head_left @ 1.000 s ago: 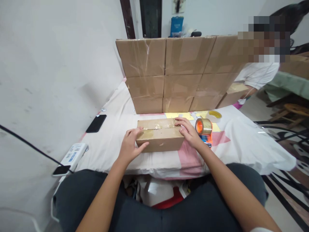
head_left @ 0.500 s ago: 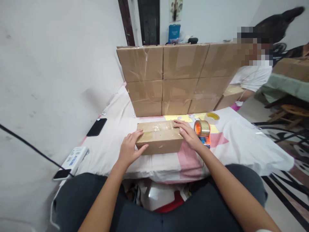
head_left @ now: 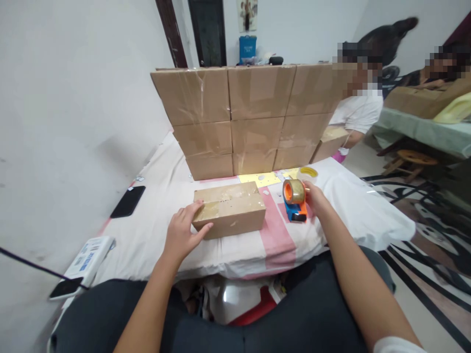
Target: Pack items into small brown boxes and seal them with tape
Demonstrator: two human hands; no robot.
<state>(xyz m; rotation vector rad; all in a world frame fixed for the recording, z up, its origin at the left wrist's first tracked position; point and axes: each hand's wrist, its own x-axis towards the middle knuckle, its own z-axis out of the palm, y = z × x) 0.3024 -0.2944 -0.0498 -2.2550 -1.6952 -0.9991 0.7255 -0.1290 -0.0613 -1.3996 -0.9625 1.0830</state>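
Note:
A small brown cardboard box (head_left: 231, 211), taped along its top seam, lies on the white and pink cloth of the table (head_left: 353, 211) in front of me. My left hand (head_left: 182, 233) holds its left end, fingers on top and thumb against the front face. To the right of the box stands an orange and blue tape dispenser (head_left: 293, 198) with a roll of brownish tape. My right hand (head_left: 317, 198) is closed on the dispenser from its right side, with the fingertips hidden behind the roll.
A wall of stacked cardboard boxes (head_left: 243, 113) stands at the table's back. A loose tape roll (head_left: 308, 172) lies by yellow paper. A black phone (head_left: 128, 201) and a white device (head_left: 88, 255) lie at the left. Another person in white (head_left: 356, 113) handles a box at right.
My right hand left the top of the box and moved right onto the tape dispenser. The left hand stayed on the box's left end. The view shifted to the right.

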